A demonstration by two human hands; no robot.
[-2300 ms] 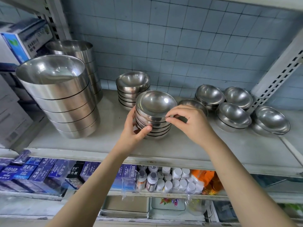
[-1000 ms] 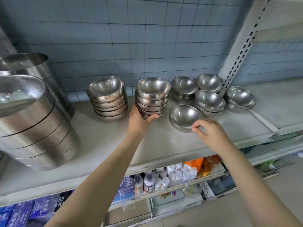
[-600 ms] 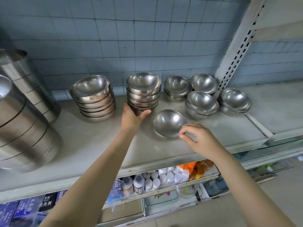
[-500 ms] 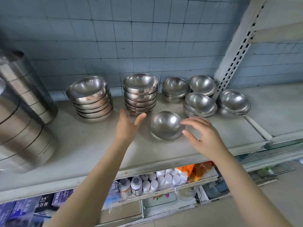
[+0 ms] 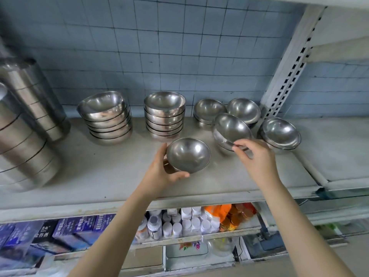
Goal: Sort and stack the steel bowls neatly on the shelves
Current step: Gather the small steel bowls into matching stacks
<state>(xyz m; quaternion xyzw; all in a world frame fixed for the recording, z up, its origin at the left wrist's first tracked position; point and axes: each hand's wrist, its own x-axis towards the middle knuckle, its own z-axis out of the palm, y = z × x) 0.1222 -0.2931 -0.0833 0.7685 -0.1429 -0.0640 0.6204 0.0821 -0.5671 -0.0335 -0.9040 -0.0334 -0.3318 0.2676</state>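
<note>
Steel fills the grey shelf [image 5: 99, 176]: a single small bowl [image 5: 188, 154] sits near the front edge, tipped a little toward the camera, and the left hand [image 5: 159, 172] cups it from the near left side, thumb curled under the front rim and fingers behind the far left wall, so that grip is closed loosely round the bowl. To its right, the right hand [image 5: 257, 158] pinches the near rim of a tilted bowl [image 5: 231, 129] between thumb and forefinger; this bowl leans up off the short stack beneath it, its far edge higher than the near one. Behind the single bowl stands a neat stack of bowls [image 5: 164, 114], and left of that, well apart, a second stack [image 5: 106, 116] whose top bowls sit skewed. Further back on the right are two more low stacks, one [image 5: 209, 109] just beside the other [image 5: 244, 109], and a last low pile [image 5: 279, 132] lies at the far right, close to the slotted white upright [image 5: 287, 62]. Tall stacks of large steel pots [image 5: 22, 136] crowd the left end of the shelf. On the lower shelf, white-capped bottles [image 5: 179, 222], an orange packet [image 5: 229, 214] and blue boxes [image 5: 79, 226] are lined up. Blue-grey tiles [image 5: 159, 47] cover the wall behind.
</note>
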